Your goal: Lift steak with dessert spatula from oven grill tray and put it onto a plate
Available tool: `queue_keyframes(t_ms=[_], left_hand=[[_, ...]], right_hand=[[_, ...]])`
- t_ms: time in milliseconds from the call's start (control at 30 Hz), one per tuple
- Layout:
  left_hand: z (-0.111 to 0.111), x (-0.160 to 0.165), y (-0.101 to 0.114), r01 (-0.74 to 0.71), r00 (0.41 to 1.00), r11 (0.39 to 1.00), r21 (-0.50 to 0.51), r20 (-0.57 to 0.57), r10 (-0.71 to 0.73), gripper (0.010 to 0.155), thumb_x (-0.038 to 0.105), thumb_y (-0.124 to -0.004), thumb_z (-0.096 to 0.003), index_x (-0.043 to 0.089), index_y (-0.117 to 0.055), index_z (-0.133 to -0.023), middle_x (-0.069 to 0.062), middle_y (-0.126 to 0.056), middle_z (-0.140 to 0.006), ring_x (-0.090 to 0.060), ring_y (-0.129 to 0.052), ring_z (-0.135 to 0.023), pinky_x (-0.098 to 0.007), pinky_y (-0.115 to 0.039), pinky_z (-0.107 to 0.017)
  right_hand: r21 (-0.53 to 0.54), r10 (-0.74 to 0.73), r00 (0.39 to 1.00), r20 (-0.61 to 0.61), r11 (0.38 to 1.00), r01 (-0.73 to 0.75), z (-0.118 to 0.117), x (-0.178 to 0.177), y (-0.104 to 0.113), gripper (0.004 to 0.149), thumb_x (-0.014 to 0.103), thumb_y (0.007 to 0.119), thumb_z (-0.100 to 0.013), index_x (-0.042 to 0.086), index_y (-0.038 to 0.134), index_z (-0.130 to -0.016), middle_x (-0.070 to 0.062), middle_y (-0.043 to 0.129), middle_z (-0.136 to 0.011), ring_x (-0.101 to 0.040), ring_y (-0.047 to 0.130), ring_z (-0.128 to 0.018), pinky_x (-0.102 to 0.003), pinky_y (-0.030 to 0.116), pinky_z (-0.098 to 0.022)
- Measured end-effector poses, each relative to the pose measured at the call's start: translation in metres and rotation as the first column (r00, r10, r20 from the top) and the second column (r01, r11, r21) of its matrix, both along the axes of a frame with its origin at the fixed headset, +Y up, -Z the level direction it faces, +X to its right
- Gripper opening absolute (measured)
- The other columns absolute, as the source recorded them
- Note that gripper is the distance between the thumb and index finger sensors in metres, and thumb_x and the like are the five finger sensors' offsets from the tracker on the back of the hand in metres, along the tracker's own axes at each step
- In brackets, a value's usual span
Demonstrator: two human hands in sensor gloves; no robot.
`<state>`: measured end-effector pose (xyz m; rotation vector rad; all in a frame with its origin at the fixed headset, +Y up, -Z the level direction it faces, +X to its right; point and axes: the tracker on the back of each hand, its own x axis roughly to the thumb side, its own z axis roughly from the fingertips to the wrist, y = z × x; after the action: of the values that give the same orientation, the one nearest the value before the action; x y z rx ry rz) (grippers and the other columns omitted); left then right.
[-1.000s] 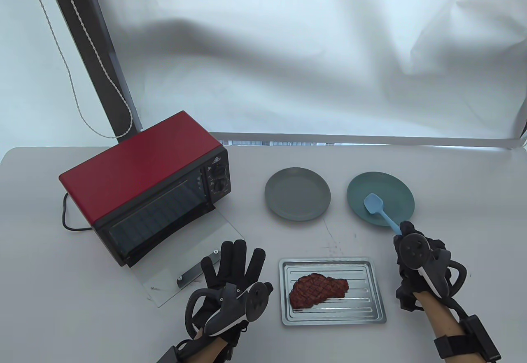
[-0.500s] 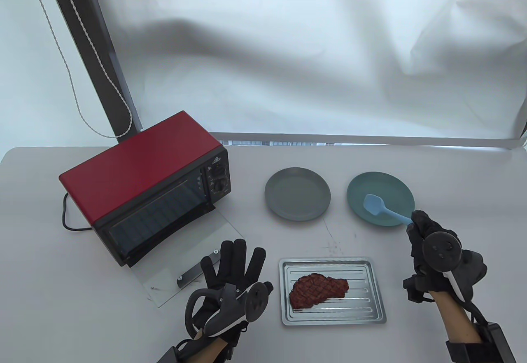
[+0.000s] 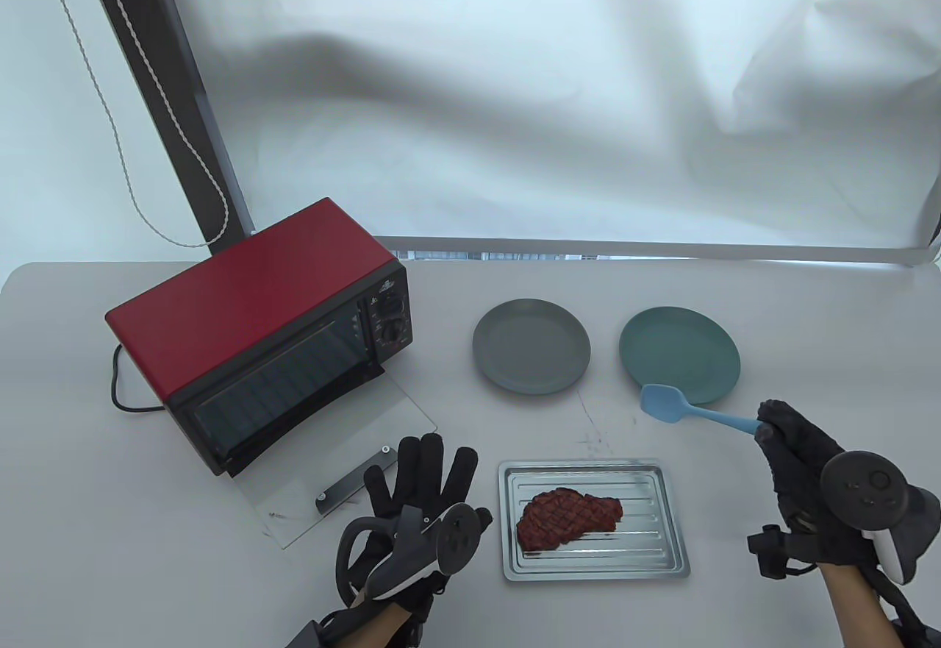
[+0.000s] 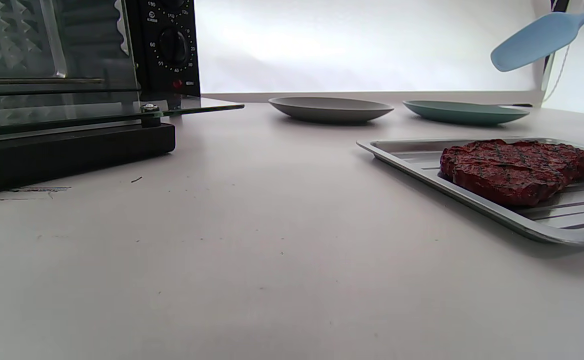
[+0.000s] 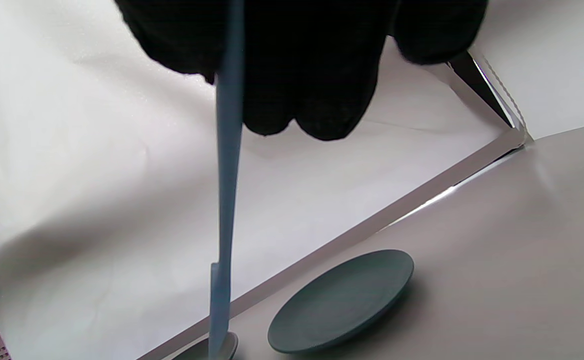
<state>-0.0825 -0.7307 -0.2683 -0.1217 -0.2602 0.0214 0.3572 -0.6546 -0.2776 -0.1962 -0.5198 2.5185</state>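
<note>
A brown grilled steak (image 3: 567,521) (image 4: 516,165) lies on the metal oven grill tray (image 3: 654,538) (image 4: 411,155) at the table's near edge. My right hand (image 3: 781,433) grips the handle end of a light blue dessert spatula (image 3: 665,405) (image 4: 536,37) (image 5: 228,200), held in the air. Its blade hangs just in front of the teal plate (image 3: 678,354) (image 5: 341,300), to the tray's far right. My left hand (image 3: 423,475) lies flat on the table with fingers spread, left of the tray, holding nothing. A grey plate (image 3: 531,345) (image 4: 329,108) sits left of the teal one.
A red toaster oven (image 3: 257,324) (image 4: 72,75) stands at the left, its glass door (image 3: 331,471) folded down onto the table beside my left hand. A black cord (image 3: 117,383) trails from its left side. White sheeting hangs behind the table.
My right hand has drawn back toward the near right with the spatula. The blade has left the teal plate and now hangs in front of it. The left hand barely shifted.
</note>
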Motion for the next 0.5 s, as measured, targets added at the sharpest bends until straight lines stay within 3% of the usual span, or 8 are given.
queue_keyframes(t_ms=[500], left_hand=[[0.002, 0.018, -0.014, -0.038, 0.998, 0.996, -0.076, 0.053, 0.042, 0.076, 0.063, -0.041, -0.0598, 0.029, -0.003, -0.115, -0.019, -0.001, -0.123, -0.046, -0.008, -0.113, -0.079, -0.022, -0.069]], right_hand=[[-0.011, -0.130, 0.985, -0.111, 0.991, 0.130, 0.014, 0.015, -0.002, 0.041, 0.037, 0.076, -0.061, 0.020, 0.073, -0.098, -0.006, 0.097, -0.086, -0.028, 0.097, -0.080, -0.060, 0.066, -0.069]])
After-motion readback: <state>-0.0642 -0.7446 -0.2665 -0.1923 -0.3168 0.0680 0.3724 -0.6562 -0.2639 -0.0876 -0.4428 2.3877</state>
